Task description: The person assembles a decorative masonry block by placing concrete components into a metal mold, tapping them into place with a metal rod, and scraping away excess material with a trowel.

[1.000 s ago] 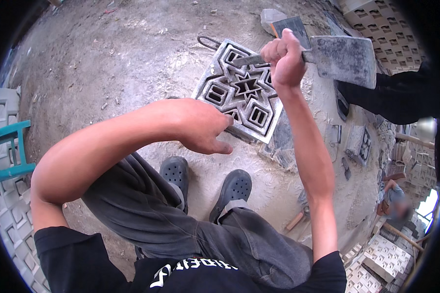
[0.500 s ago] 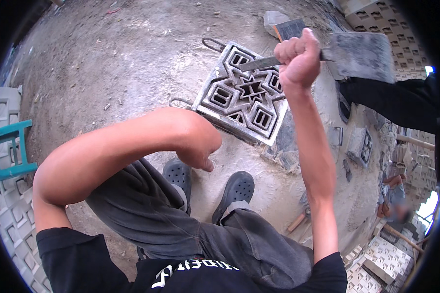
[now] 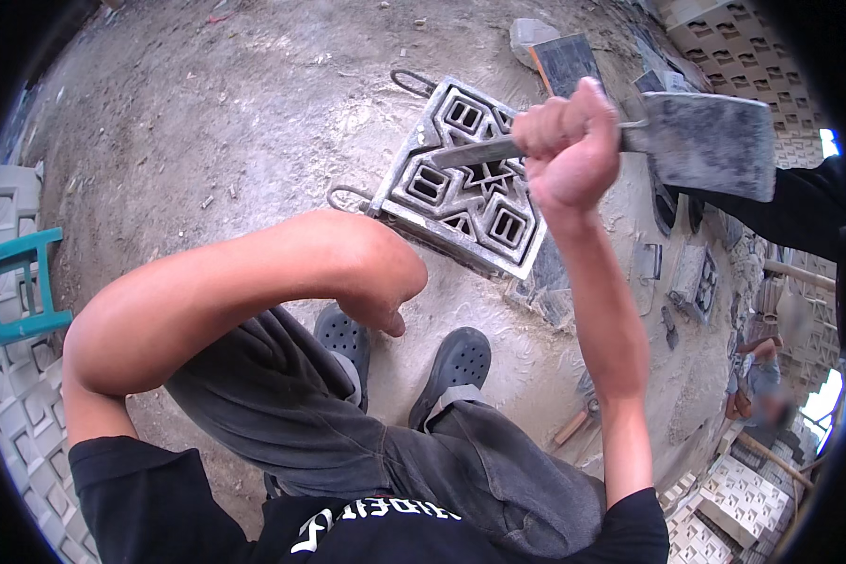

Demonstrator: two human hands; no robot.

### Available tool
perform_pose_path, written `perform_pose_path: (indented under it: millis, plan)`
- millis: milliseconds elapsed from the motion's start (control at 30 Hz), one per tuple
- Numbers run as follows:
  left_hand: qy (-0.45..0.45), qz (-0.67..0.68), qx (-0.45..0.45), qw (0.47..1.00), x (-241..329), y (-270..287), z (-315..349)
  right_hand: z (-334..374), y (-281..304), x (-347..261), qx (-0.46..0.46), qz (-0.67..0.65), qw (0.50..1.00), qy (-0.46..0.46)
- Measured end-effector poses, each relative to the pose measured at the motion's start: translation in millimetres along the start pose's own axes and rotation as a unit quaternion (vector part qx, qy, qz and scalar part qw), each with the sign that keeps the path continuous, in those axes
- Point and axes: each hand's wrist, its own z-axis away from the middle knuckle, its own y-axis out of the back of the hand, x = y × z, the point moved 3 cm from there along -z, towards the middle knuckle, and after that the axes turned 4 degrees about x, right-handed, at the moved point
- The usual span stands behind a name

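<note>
Patterned mould [image 3: 468, 195] is partly covered by right hand [image 3: 571, 146]. Left hand [image 3: 385, 289] is partly hidden. Distant person [image 3: 763, 378] is partly blurred.

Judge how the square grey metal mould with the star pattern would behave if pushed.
The mould is probably stiff and heavy, given its thick, metal-looking ribs. Lying broad and flat, it would likely slide rather than tip.

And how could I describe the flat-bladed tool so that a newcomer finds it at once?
Find the big square metal frame with a star pattern on the ground. At its right side is the right hand, gripping the tool. Unlike the dark, orange-edged board nearby, its wide grey blade sticks out right of that hand.
</note>
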Motion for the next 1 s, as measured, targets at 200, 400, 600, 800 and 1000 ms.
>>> perform_pose_path:
  millis: [200, 400, 600, 800, 1000]
  plan:
    - [0.004, -0.028, 0.010, 1.000, 2.4, 3.7, 0.2, 8.5, 7.3, 13.0, 0.025, 0.034, 0.999, -0.034]
    - [0.023, -0.005, 0.007, 1.000, 1.6, 4.6, 4.2, -2.6, -6.7, -22.8, 0.009, 0.026, 1.000, 0.001]
    - [0.024, -0.015, 0.008, 1.000, -0.7, 6.0, 0.2, 5.8, -4.2, 6.6, 0.048, 0.044, 0.996, -0.061]
    - [0.021, -0.014, 0.004, 1.000, -1.0, 4.8, -1.3, 4.6, -1.8, 1.9, 0.050, 0.022, 0.998, -0.029]
    - [0.032, -0.008, 0.004, 0.999, 0.7, 6.7, 2.0, 9.2, 1.6, -8.8, 0.071, 0.076, 0.992, -0.072]
